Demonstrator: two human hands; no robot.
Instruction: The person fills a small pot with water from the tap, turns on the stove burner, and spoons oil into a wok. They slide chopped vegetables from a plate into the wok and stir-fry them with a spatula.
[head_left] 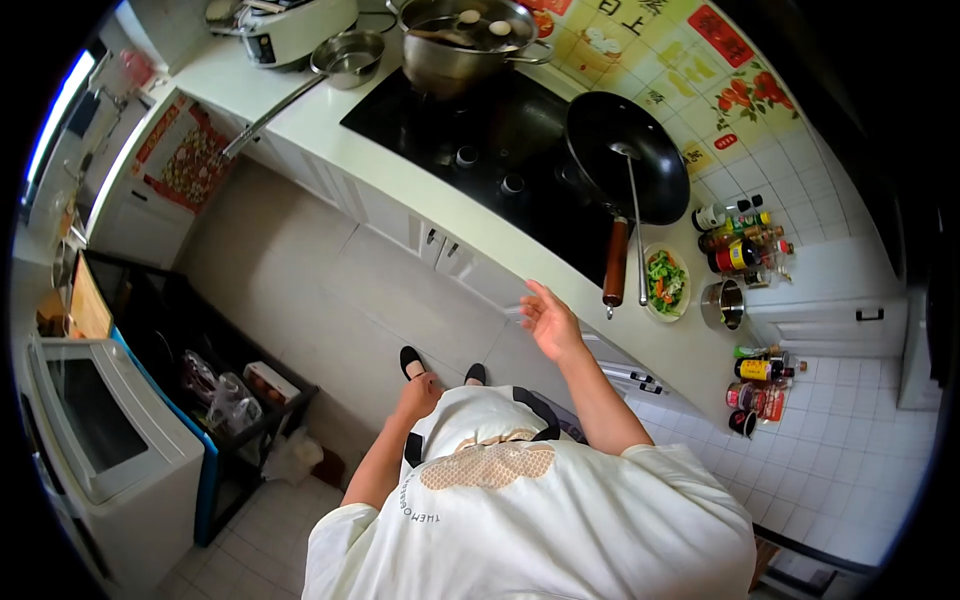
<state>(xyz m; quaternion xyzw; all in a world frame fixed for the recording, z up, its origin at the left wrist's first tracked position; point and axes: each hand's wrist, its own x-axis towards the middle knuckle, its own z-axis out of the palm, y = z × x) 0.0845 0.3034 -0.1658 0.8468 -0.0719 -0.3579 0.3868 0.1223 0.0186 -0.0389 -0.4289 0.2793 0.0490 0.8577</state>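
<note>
My right hand (550, 320) is raised beside the counter's front edge, fingers stretched and apart, with nothing in it. Close to my waist is my left hand (420, 396), its fingers curled in; I see nothing in it. A black wok (590, 135) sits on the cooktop (470, 150), its wooden handle (617, 262) pointing towards me. Resting in the wok is a long-handled metal spatula or ladle (633, 200), its handle sticking out over the counter. A plate of chopped green and orange vegetables (665, 281) stands right of the handles.
A steel pot (445, 68) with eggs or similar pale round things stands at the back left burner. Left of it are a long-handled saucepan (348, 60) and a white cooker (290, 35). Bottles (740, 255) and a steel container (723, 303) stand right; a black rack (200, 330) is behind left.
</note>
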